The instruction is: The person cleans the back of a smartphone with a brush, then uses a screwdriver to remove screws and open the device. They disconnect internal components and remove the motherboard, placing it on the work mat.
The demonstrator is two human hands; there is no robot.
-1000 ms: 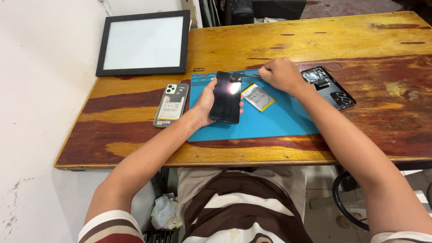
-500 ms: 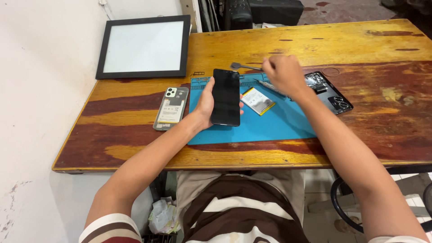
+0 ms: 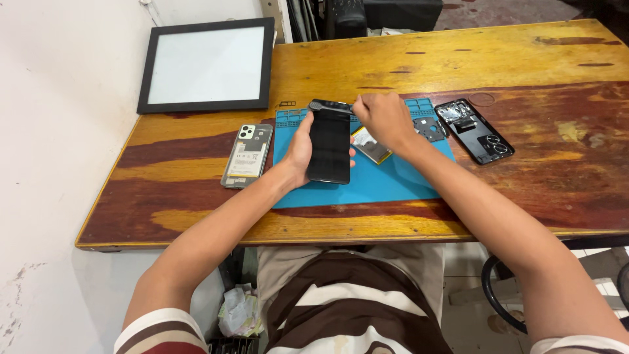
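My left hand (image 3: 300, 149) grips a black smartphone (image 3: 329, 145) by its left edge, screen up, over a blue work mat (image 3: 386, 187). My right hand (image 3: 386, 119) is closed on a thin dark tool (image 3: 327, 105) whose tip rests at the phone's top edge. A flat battery with a yellow border (image 3: 372, 147) lies on the mat beside the phone, partly under my right hand.
A transparent phone back cover with camera cutouts (image 3: 247, 155) lies left of the mat. An opened phone body (image 3: 474, 130) sits right of it, a small black part (image 3: 427, 127) beside it. A black-framed white panel (image 3: 206, 65) rests at the wooden table's (image 3: 524, 59) far left.
My right hand picked up the thin tool from the far side of the mat and brought it left to the phone's top edge. The phone stayed in my left hand.
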